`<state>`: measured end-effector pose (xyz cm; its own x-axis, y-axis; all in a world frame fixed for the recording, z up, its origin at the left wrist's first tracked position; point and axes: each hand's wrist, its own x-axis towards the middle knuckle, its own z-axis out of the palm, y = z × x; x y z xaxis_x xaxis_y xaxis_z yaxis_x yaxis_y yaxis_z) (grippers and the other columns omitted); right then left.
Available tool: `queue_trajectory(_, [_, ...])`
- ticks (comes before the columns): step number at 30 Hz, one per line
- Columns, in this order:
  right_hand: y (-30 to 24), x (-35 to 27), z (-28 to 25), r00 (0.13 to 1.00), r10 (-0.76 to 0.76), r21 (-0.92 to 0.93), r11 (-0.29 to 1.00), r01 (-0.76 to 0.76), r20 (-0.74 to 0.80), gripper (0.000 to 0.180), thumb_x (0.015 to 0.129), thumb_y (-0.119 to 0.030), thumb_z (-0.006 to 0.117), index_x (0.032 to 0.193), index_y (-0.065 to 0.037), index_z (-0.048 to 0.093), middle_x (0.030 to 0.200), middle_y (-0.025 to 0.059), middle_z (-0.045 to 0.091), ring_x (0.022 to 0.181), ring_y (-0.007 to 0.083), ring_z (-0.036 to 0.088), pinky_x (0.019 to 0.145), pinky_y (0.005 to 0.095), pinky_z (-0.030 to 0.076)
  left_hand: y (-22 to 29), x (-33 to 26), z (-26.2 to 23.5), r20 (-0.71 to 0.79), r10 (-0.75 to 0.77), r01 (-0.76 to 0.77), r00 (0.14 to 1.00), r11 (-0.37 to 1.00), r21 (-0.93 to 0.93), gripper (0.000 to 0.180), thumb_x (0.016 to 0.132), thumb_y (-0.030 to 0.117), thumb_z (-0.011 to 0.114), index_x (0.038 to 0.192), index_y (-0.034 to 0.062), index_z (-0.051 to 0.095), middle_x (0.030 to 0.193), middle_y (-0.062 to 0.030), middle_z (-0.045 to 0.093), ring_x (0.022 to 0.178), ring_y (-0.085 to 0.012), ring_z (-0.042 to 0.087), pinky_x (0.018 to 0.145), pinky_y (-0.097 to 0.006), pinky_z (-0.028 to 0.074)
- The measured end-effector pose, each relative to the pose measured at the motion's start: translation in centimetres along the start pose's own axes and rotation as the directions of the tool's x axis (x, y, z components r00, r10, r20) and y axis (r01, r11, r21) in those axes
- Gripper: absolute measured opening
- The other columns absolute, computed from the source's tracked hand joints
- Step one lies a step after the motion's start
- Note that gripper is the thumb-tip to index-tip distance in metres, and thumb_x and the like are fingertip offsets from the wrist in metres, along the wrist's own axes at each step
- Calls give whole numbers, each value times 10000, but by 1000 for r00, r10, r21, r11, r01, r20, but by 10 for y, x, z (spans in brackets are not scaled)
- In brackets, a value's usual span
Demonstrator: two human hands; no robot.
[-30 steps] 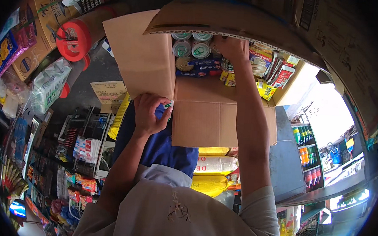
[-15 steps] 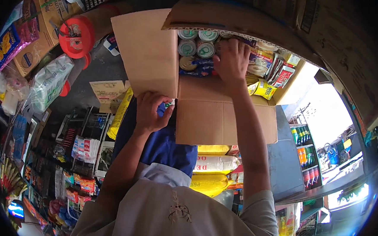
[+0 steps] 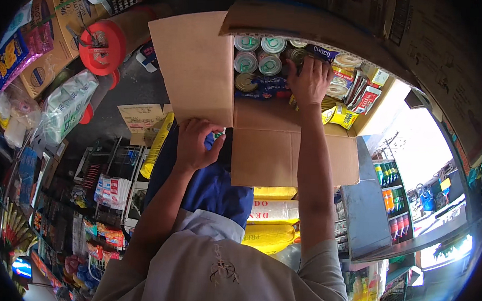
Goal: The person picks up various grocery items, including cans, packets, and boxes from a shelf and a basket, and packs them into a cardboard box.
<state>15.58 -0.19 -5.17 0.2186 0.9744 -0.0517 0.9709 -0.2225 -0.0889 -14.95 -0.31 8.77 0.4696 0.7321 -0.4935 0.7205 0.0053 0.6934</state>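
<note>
An open cardboard box (image 3: pixel 265 114) stands in front of me, packed with goods. My right hand (image 3: pixel 311 80) reaches into it, palm down over the packs, fingers stretched and thumb apart; its fingertips meet the goods, their contact partly hidden. Beside it are silver-topped cans (image 3: pixel 270 64), a dark blue pack (image 3: pixel 271 88), a purple pack (image 3: pixel 322 52) and a yellow pouch (image 3: pixel 343 116). My left hand (image 3: pixel 198 145) is curled at the lower edge of the left flap (image 3: pixel 193 70). A small green-and-white thing shows between its fingertips and thumb, too covered to name.
A raised flap (image 3: pixel 292 29) overhangs the box's far side. Yellow sacks (image 3: pixel 269 238) lie below the front flap. To the left are red-lidded containers (image 3: pixel 101 47) and a plastic-wrapped pack (image 3: pixel 70 104). A grey surface (image 3: pixel 365 213) and bottle shelves (image 3: pixel 392 198) are at the right.
My right hand has shifted slightly right and nearer inside the box, uncovering more of a can and the purple pack. The left hand keeps its curl by the flap. The whole view has shifted a little.
</note>
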Motion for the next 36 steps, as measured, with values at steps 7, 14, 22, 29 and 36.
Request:
queue_trajectory(7, [-23,17,-2,974,120,-81,991,-106,193,457,815,-534,709,892,-87,649,968,119,612,1011,328,565,917,494,395,-4,-2,1,19,34,-34,999,999,33,127,801,199,707,896,121,678,885,-12,682,907,-258,618,913,-409,402])
queue_trajectory(14, [-14,-5,-40,968,68,61,994,-86,243,485,770,-300,800,1136,-102,550,1143,115,580,1126,363,521,931,514,422,13,-5,-3,11,184,-181,983,978,-104,139,798,147,711,926,101,685,931,-61,675,914,-281,620,854,-408,453])
queue_trajectory(22, [-6,-3,-91,851,375,304,817,-491,367,460,762,-131,774,1127,-44,508,1083,211,598,1048,421,572,900,503,454,60,98,105,-3,336,-330,942,928,175,437,805,36,650,1232,-8,571,1111,-163,595,1076,-332,589,891,-441,512])
queue_trajectory(29, [-1,-19,-76,793,517,514,608,-606,322,506,782,-291,833,1120,-5,589,1075,170,658,991,293,642,893,386,494,25,152,155,193,59,-112,979,954,276,300,831,71,623,1121,-5,607,1150,-196,620,1029,-342,637,840,-436,542])
queue_trajectory(36, [23,-20,-39,714,384,474,551,-686,586,574,741,-362,831,1128,19,647,1076,225,686,1017,344,665,892,407,512,5,155,127,342,146,-236,928,942,239,451,707,53,696,1148,-5,623,1167,-235,634,1015,-396,650,867,-476,537])
